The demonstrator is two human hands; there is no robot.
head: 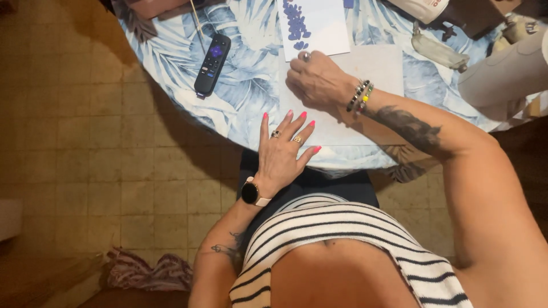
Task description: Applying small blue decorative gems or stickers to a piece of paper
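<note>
Left hand [283, 149] flat at table [171, 54] edge, palm down, fingers [264, 126] spread apart, holding nothing. Fingertips resting on near edge of grey sheet [374, 68]; heel of hand off the table, over the lap. Rings on two fingers, watch [250, 193] at wrist.

Right hand [315, 80] just beyond left fingertips, palm down on grey sheet. Fingers [294, 80] curled together, pressing on sheet; can't tell if anything pinched under them. Ring on one finger near top. Bead bracelets [360, 96] at wrist.

White card [319, 25] just beyond right fingers, touching or nearly touching the knuckles, lying partly over grey sheet. Purple petals [295, 23] in a column down card's left side, lowest ones just beyond the ringed finger.

Remote [212, 64] left of right fingers, apart from both hands, lying flat, angled. Thin stick [197, 20] beyond remote.

Right of the forearm: pale bag [436, 51] on the table, well apart from the fingers. Leaf-print cloth over table. Crumpled striped cloth [151, 272] on floor, well behind left wrist.
</note>
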